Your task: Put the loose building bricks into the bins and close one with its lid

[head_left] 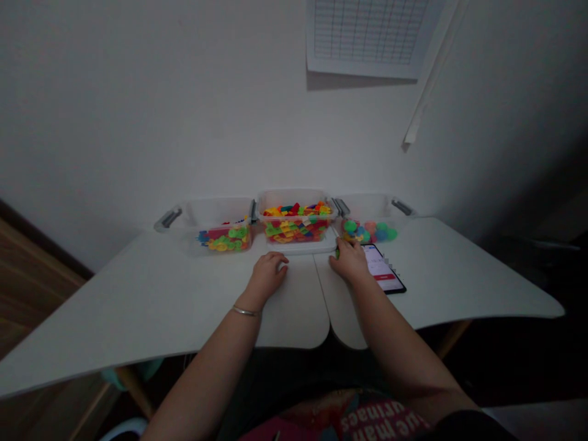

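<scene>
My left hand point(267, 274) rests on the white table in front of the middle bin, its fingers apart and nothing between them. My right hand point(350, 260) is closed around a small green piece point(337, 252), just left of a phone point(384, 269) with a lit screen. The clear middle bin point(296, 197) holds many colourful plastic pieces and stands on a white lid point(305, 248). The left bin point(218, 208) contains green, yellow, blue and red pieces. In the right bin point(367, 205) lie round green, blue and pink pieces.
The white table point(160, 300) has a seam running between my hands. Behind it rises a pale wall, with a printed grid sheet point(367, 37) and a hanging white strip point(427, 92). The table's front edge curves inward near my body.
</scene>
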A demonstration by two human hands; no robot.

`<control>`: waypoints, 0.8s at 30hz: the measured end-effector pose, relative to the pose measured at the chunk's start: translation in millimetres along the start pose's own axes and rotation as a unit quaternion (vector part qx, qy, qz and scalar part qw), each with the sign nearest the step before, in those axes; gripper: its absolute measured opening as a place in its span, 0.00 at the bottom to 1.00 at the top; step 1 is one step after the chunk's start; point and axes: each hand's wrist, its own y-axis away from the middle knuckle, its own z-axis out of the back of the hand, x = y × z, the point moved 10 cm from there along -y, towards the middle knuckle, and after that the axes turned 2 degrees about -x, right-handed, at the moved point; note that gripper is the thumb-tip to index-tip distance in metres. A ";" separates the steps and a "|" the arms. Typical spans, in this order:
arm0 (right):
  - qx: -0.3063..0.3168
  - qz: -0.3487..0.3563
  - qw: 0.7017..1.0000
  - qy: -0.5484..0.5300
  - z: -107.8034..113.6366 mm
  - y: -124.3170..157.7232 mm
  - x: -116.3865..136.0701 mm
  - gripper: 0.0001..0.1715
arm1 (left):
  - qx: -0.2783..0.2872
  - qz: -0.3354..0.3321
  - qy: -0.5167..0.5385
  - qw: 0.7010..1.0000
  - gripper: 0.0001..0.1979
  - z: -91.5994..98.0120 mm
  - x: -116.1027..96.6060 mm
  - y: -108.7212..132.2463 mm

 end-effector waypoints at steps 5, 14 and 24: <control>-0.012 -0.013 1.000 0.007 2.4 1.7 -0.5 0.31 | 0.010 -0.003 0.006 1.000 0.08 -0.7 -1.1 -0.3; -0.026 -0.012 0.999 -0.015 13.2 19.4 19.1 0.17 | 0.012 -0.007 -0.003 1.000 0.09 -0.8 -3.2 -0.9; -0.032 0.130 0.983 -0.123 2.5 8.6 69.4 0.12 | 0.011 -0.004 0.004 1.000 0.08 -1.1 -3.7 -1.3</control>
